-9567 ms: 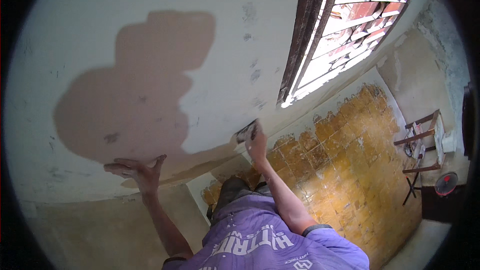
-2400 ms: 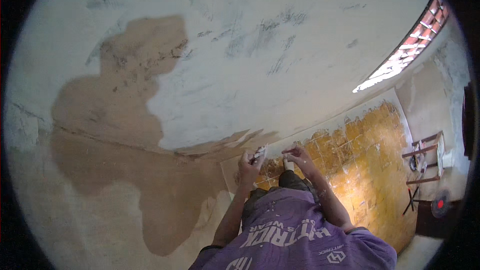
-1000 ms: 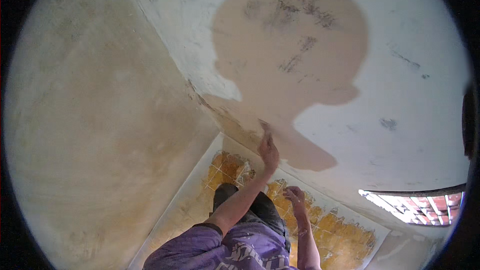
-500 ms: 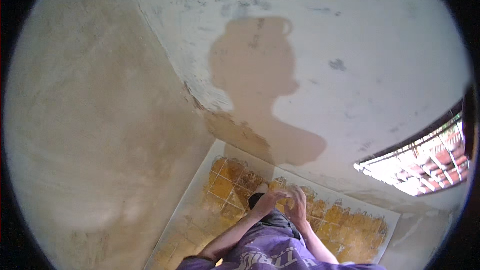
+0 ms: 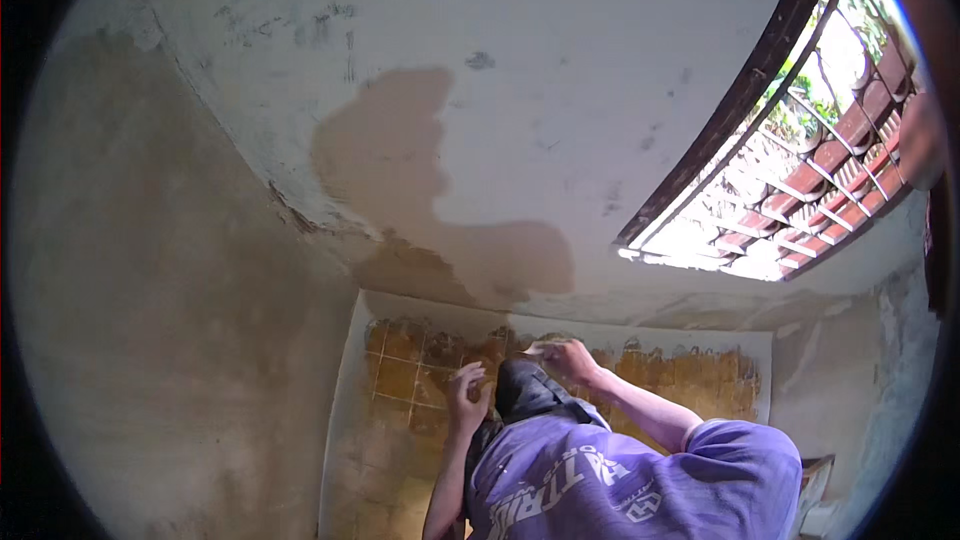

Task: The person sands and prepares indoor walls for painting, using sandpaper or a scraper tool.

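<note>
My left hand [image 5: 467, 398] is raised in front of my body, to the left of my dark trousers [image 5: 530, 390]. Its fingers are loosely curved and apart, with nothing visible between them. My right hand [image 5: 570, 360] is just beyond my waist, its fingers drawn together and pointing left. Whether something small is pinched in them cannot be made out. The two hands are separate. Beneath them lies a floor of worn yellow-orange tiles [image 5: 397, 377] with a pale border.
A bare brownish plaster wall [image 5: 170, 290] rises on the left. Ahead is a whitish, scuffed wall [image 5: 540, 130] bearing my shadow [image 5: 385, 150]. At the upper right is a barred window [image 5: 780, 180] with roof tiles and greenery outside. A framed object [image 5: 815, 480] stands at the lower right.
My hands were together and have moved apart, the left one to the left. The view has swung right, so more of the window shows and my shadow lies farther left.
</note>
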A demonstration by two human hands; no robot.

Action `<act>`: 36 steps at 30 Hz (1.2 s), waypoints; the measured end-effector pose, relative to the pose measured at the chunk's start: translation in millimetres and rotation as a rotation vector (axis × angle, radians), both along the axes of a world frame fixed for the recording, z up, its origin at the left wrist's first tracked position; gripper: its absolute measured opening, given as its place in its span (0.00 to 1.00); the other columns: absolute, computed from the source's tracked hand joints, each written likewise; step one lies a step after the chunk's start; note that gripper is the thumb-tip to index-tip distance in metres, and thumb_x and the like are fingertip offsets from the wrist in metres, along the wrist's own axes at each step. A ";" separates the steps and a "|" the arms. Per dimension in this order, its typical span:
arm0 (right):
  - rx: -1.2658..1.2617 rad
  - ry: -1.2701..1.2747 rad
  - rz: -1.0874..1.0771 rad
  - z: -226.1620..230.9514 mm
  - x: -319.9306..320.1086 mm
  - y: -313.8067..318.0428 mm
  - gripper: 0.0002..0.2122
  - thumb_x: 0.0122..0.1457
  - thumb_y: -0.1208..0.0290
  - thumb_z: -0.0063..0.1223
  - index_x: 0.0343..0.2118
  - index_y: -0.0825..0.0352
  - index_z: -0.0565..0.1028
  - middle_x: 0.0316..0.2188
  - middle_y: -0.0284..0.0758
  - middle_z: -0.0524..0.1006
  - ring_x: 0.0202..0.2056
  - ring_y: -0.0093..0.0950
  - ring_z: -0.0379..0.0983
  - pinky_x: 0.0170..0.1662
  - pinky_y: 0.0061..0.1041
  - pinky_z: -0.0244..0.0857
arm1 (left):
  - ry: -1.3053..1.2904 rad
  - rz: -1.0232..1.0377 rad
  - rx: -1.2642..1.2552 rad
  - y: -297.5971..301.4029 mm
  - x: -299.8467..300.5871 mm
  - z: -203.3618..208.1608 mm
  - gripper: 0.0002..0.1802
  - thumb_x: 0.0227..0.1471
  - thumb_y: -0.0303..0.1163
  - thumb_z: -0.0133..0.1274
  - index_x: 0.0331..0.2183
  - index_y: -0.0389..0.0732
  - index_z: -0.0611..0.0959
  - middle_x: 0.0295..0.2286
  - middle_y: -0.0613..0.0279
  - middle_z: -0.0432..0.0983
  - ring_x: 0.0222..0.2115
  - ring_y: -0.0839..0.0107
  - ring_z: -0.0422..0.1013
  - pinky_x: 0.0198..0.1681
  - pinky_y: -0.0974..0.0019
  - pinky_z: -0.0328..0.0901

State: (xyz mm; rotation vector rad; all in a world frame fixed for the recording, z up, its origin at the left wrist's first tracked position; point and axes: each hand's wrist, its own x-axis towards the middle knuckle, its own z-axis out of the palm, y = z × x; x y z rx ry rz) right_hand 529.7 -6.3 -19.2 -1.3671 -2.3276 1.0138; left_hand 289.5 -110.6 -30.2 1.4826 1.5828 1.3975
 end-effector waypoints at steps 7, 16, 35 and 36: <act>0.744 -0.175 0.485 33.9 79.8 128.2 0.28 0.52 0.80 0.48 0.59 0.62 0.61 0.60 0.41 0.61 0.62 0.35 0.56 0.66 0.34 0.50 | -0.396 0.157 -0.183 -7.7 38.8 -24.9 0.13 0.52 0.28 0.56 0.41 0.39 0.76 0.42 0.62 0.74 0.39 0.72 0.73 0.42 0.69 0.68; 0.927 -0.353 0.473 12.9 138.9 241.7 0.27 0.55 0.77 0.45 0.60 0.52 0.63 0.63 0.32 0.57 0.63 0.29 0.52 0.65 0.30 0.49 | -1.486 0.242 -0.337 28.9 169.5 -54.1 0.10 0.57 0.37 0.50 0.42 0.48 0.75 0.46 0.65 0.73 0.42 0.63 0.73 0.38 0.66 0.67; 0.373 -0.461 0.555 -111.7 77.8 269.4 0.26 0.56 0.72 0.41 0.61 0.57 0.60 0.62 0.35 0.58 0.64 0.32 0.51 0.67 0.38 0.40 | -1.304 0.639 -0.027 -10.6 257.4 -15.2 0.24 0.58 0.39 0.48 0.54 0.41 0.69 0.51 0.63 0.68 0.50 0.61 0.69 0.33 0.74 0.61; 0.378 -0.443 0.584 -99.9 63.5 257.7 0.26 0.56 0.72 0.41 0.61 0.57 0.60 0.62 0.35 0.58 0.64 0.32 0.51 0.67 0.38 0.40 | -1.287 0.664 -0.025 -17.0 254.6 -15.4 0.22 0.58 0.37 0.47 0.53 0.42 0.70 0.51 0.62 0.69 0.49 0.62 0.70 0.32 0.75 0.61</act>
